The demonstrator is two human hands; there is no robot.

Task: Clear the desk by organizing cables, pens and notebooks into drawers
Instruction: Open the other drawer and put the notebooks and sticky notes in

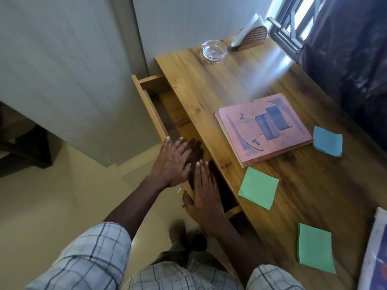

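Note:
The wooden desk's drawer [149, 101] stands pulled out on the left side of the desk [240, 84]. My left hand [172, 161] lies flat with straight fingers over the drawer's front edge, reaching into it. My right hand [204, 193] also lies flat with straight fingers over the near part of the drawer, thumb on the front panel. Neither hand holds anything. A pink notebook [265, 127] lies on the desk top. What is under my hands inside the drawer is hidden.
On the desk lie two green paper pads [259, 187] [315, 248], a blue pad [327, 141], a glass ashtray [214, 50] and a napkin holder [252, 37] at the back. A printed sheet [374, 254] lies at the right edge. A dark curtain [351, 59] hangs right.

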